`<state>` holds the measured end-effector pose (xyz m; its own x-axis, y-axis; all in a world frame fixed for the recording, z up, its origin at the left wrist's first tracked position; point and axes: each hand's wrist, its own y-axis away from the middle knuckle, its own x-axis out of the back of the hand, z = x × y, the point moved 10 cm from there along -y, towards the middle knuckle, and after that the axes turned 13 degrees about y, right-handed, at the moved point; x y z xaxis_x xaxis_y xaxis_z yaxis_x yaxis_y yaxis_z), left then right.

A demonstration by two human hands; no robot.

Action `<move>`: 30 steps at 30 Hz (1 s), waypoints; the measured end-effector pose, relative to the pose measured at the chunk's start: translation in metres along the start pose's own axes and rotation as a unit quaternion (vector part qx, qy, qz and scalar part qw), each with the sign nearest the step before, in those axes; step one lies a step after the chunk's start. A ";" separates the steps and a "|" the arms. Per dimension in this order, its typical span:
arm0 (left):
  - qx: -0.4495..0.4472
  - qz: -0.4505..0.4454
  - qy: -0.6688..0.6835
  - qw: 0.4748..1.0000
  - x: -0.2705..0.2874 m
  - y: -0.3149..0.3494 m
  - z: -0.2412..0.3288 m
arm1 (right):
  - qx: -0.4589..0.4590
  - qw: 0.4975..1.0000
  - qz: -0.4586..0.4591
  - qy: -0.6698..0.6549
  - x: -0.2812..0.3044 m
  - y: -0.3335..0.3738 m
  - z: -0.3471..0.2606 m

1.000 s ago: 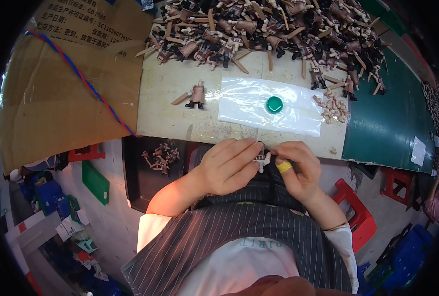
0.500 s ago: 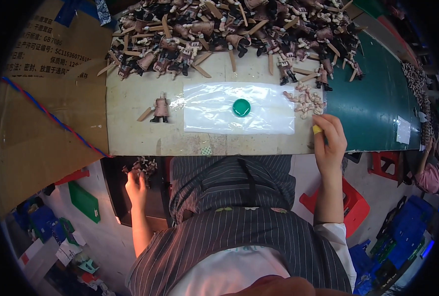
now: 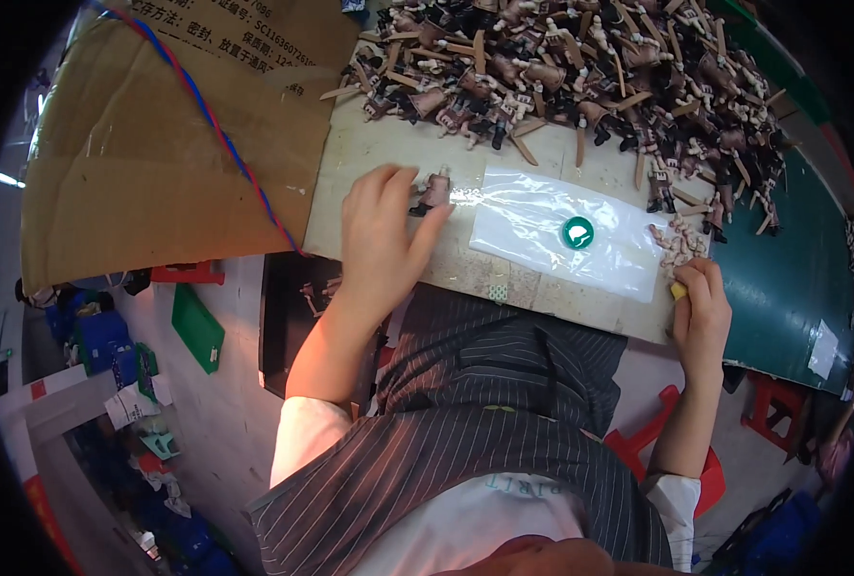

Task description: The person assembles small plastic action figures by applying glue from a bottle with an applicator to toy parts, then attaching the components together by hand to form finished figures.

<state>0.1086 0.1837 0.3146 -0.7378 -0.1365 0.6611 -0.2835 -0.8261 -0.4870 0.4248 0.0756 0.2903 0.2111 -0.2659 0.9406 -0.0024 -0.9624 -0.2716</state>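
Observation:
A small figurine (image 3: 434, 188) in a brownish-pink coat lies on the table left of the plastic sheet. My left hand (image 3: 385, 226) is over its left side, thumb and fingers apart around it; the hand hides part of the figurine. At the sheet's right end lies a little heap of pale pink small parts (image 3: 678, 240). The bent fingers of my right hand (image 3: 703, 302) are drawn together at the heap's near edge, with yellow wrapping on one finger. What those fingertips hold, if anything, is hidden. A round green container (image 3: 577, 232) rests on the clear plastic sheet (image 3: 523, 226).
Many similar figurines with wooden-coloured blades form a big pile (image 3: 561, 72) along the far side. A cardboard panel (image 3: 187, 144) borders the table on the left. More figurines lie in a dark bin (image 3: 283, 331) below the table edge. A red stool (image 3: 643, 437) stands at lower right.
My left hand has come up from the bin below the table to the lone figurine. My right hand stays by the small parts, its fingers more curled. The whole view has shifted and tilted.

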 end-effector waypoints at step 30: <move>0.296 -0.198 0.567 0.742 -0.076 0.067 0.001 | 0.045 0.996 -0.022 -0.068 -0.035 -0.044 -0.094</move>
<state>0.1462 0.1378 0.2321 -0.8047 0.4523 -0.3846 -0.5447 -0.8200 0.1755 0.3256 0.1222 0.2885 0.3397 -0.2081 0.9172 0.0957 -0.9625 -0.2538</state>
